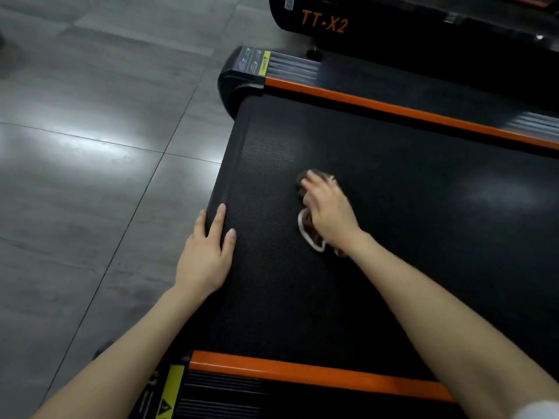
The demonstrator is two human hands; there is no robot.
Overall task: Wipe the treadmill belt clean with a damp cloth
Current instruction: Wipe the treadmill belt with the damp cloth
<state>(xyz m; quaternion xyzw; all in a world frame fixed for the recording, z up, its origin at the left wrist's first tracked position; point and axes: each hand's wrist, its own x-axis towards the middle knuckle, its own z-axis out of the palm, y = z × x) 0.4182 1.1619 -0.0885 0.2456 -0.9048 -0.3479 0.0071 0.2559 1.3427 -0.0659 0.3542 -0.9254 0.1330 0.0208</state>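
Observation:
The black textured treadmill belt (393,182) fills the middle of the view, with orange side rails on both sides. A crumpled brown cloth with a white edge (306,228) lies on the belt near its rear end. My right hand (329,213) lies on top of the cloth and presses it onto the belt; the hand is blurred, and the cloth shows at the fingertips and under the wrist. My left hand (208,252) rests flat at the belt's rear edge with its fingers straight.
Grey floor tiles (90,146) stretch to the left of the treadmill's rear end. The far orange rail (393,108) and the near orange rail (302,373) border the belt. A second black machine marked TT-X2 (325,22) stands beyond the far rail.

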